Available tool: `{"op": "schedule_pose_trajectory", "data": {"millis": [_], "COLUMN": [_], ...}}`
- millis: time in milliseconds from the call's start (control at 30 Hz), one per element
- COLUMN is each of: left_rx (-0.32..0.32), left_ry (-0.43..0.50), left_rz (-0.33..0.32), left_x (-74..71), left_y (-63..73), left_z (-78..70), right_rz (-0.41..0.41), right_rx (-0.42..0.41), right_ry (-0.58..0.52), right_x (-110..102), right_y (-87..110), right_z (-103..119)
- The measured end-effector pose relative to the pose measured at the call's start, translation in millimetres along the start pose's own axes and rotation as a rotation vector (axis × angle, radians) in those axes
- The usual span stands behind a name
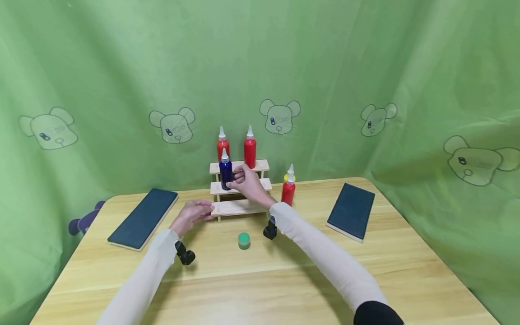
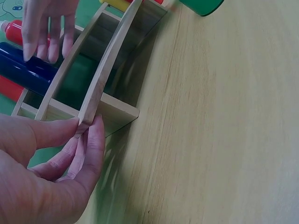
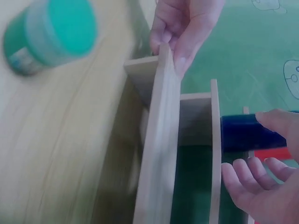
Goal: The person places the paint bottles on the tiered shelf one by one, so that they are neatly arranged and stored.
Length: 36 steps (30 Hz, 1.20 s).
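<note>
A small three-step wooden rack (image 1: 239,207) stands at the far side of the table. Its lowest shelf is pinched at the left end between the thumb and fingers of my left hand (image 2: 56,158). Upright on the middle shelf, at the left, is a dark blue squeeze bottle (image 1: 225,175) with a white nozzle. My right hand (image 1: 248,184) is at this bottle, its thumb touching or very near the side and its fingers loosely extended, not wrapped round it. On the top shelf stand an orange-red bottle (image 1: 222,146) and a red bottle (image 1: 250,153).
Right of the rack stands another red bottle (image 1: 288,194), partly covering a yellow one (image 1: 285,177). A green-lidded jar (image 1: 243,241) sits in front of the rack. Dark notebooks lie left (image 1: 144,219) and right (image 1: 351,211). A green curtain (image 1: 325,67) hangs behind.
</note>
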<state>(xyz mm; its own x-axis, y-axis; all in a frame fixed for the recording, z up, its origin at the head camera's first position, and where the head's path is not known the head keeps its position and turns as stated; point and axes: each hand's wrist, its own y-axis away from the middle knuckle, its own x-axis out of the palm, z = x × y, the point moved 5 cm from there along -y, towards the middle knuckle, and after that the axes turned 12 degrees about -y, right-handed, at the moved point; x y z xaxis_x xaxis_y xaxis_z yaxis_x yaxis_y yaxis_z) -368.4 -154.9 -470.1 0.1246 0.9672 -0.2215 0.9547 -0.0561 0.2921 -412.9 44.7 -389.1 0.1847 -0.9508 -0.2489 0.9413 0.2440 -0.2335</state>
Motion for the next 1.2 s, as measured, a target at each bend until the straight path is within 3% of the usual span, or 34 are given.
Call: {"op": "schedule_pose_trajectory", "data": {"millis": [233,600,967,1200], "left_rx": [-0.008,0.001,0.009,0.012], "left_ry": [-0.001,-0.007,-0.015,-0.009], "left_rz": [-0.008,0.003,0.008,0.011], "left_x": [-0.6,-3.9,-4.4,-0.5], "left_y": [-0.9,0.7,0.0,-1.7], "left_z": [2.8,2.1,0.6,1.5], "right_rz": [-0.040,-0.115,-0.137,-0.116], "right_rx": [-0.041,-0.106,-0.144,-0.148], "right_ry": [0.012,0.083,0.123,0.200], "right_x": [-20,-69,-117,-145], "right_y": [7.4,11.6,17.7,29.9], "right_z": [3,22,32,24]}}
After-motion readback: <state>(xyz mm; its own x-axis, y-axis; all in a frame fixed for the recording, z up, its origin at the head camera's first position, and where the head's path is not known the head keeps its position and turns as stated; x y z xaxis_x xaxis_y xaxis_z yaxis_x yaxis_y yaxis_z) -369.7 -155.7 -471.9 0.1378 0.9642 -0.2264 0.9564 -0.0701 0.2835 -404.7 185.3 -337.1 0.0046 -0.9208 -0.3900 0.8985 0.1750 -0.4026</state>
